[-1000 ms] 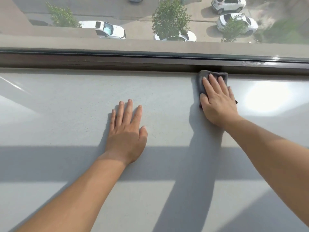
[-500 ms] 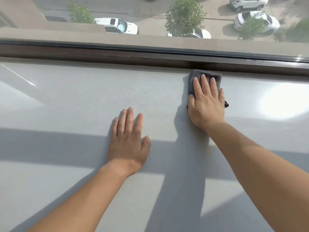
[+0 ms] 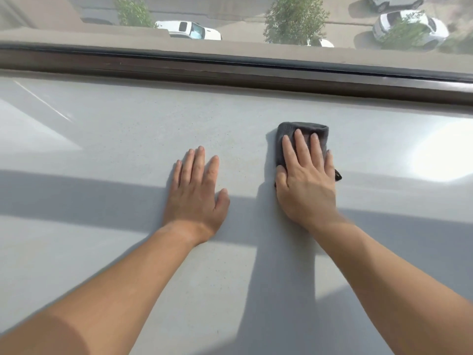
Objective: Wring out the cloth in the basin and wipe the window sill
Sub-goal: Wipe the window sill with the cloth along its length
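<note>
A: Where is the cloth (image 3: pixel 302 131) lying now?

B: The dark grey cloth is lying folded on the pale grey window sill (image 3: pixel 128 129), well apart from the dark window frame (image 3: pixel 230 70) at the far edge; the right hand (image 3: pixel 305 178) is pressing flat on top of it, palm down.

A: How are the fingers (image 3: pixel 300 144) of that hand sitting?

B: They are lying straight and close together over the cloth, not curling around it; the far part of the cloth is showing beyond the fingertips, and a small dark corner is sticking out on the right side of the hand.

A: And the left hand (image 3: pixel 195 193)?

B: It is resting flat on the bare sill, just beside the right hand but not touching it or the cloth; its fingers are lying slightly spread, holding nothing; the thumb is pointing toward the right hand.

A: What else is showing?

B: Both bare forearms are reaching in from the lower edge; a broad band of shadow is crossing the sill under the wrists, and a bright patch of sun is shining on the sill at the right; through the glass, white cars (image 3: pixel 189 29) and small trees (image 3: pixel 294 19) are showing far below.
</note>
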Available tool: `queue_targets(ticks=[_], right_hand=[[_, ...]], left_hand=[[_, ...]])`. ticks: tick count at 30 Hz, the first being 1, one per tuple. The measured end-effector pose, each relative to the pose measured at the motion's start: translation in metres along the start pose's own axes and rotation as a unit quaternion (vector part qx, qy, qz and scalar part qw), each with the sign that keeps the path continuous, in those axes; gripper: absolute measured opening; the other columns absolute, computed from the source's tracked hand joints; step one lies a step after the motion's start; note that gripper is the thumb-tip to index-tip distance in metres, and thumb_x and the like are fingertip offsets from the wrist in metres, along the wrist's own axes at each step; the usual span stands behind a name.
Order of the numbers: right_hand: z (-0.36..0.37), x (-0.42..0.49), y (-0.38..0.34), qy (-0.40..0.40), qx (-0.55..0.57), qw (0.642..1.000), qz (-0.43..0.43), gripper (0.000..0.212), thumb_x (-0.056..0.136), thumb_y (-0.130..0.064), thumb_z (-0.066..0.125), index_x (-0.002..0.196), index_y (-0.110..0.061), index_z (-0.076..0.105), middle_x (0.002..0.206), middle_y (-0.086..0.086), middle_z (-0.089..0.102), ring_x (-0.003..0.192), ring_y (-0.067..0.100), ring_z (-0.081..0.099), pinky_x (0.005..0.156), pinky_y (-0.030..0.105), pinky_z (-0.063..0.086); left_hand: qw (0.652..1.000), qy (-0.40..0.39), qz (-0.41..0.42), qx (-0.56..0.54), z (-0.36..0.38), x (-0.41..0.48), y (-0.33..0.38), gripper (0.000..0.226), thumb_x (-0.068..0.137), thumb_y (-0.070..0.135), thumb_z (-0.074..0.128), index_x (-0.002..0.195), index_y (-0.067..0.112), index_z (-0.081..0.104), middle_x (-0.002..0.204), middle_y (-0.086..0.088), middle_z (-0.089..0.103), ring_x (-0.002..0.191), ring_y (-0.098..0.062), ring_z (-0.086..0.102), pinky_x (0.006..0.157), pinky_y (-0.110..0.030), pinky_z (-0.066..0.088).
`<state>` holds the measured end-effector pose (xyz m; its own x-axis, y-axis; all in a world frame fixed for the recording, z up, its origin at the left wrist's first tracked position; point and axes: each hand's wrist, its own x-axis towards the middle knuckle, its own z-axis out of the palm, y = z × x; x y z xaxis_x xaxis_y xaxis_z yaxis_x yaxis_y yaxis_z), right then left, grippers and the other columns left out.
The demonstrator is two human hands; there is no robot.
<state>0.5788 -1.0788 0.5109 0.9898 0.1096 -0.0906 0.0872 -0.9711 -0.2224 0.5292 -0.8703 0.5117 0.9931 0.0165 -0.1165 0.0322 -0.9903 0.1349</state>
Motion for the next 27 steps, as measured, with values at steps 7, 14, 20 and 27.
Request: queue_targets(ticks=[7, 14, 20, 27], right_hand=[[-0.005, -0.028, 0.027, -0.013, -0.024, 0.995, -0.093, 0.062, 0.098, -0.040, 0.027, 0.158, -0.031, 0.020, 0.168, -0.007, 0.012, 0.155, 0.020, 0.002, 0.125, 0.045, 0.002], [0.017, -0.095, -0.034, 0.003, 0.000, 0.997, -0.082, 0.064, 0.096, -0.042, 0.033, 0.158, -0.028, 0.023, 0.168, -0.002, 0.014, 0.155, 0.025, 0.003, 0.123, 0.051, 0.007], [0.005, -0.089, 0.007, -0.028, -0.013, 0.996, -0.085, 0.064, 0.095, -0.044, 0.028, 0.158, -0.034, 0.021, 0.168, -0.010, 0.011, 0.155, 0.016, 0.000, 0.125, 0.042, 0.000], [0.014, -0.118, -0.018, 0.008, -0.002, 1.000, -0.020, 0.065, 0.097, -0.048, 0.027, 0.159, -0.027, 0.022, 0.168, -0.001, 0.013, 0.155, 0.025, 0.003, 0.124, 0.048, 0.005]], left_hand=[[1.000, -0.003, 0.004, -0.029, 0.001, 0.000, -0.005, 0.074, 0.088, 0.046, 0.020, 0.156, 0.019, 0.014, 0.166, -0.009, -0.003, 0.152, -0.019, -0.010, 0.122, -0.040, -0.009], [0.992, 0.040, 0.073, -0.099, -0.011, -0.037, -0.011, 0.059, 0.093, 0.040, 0.029, 0.145, 0.015, 0.039, 0.163, -0.009, 0.020, 0.151, -0.023, 0.008, 0.123, -0.042, -0.005], [0.994, 0.004, 0.030, -0.101, -0.006, -0.103, -0.017, 0.059, 0.094, 0.043, 0.026, 0.146, 0.020, 0.042, 0.163, -0.009, 0.019, 0.151, -0.020, 0.005, 0.122, -0.041, -0.008], [0.998, -0.041, 0.046, -0.015, 0.001, -0.112, -0.022, 0.065, 0.094, 0.043, 0.006, 0.157, 0.027, 0.000, 0.164, -0.002, -0.018, 0.148, -0.015, -0.025, 0.120, -0.044, -0.015]])
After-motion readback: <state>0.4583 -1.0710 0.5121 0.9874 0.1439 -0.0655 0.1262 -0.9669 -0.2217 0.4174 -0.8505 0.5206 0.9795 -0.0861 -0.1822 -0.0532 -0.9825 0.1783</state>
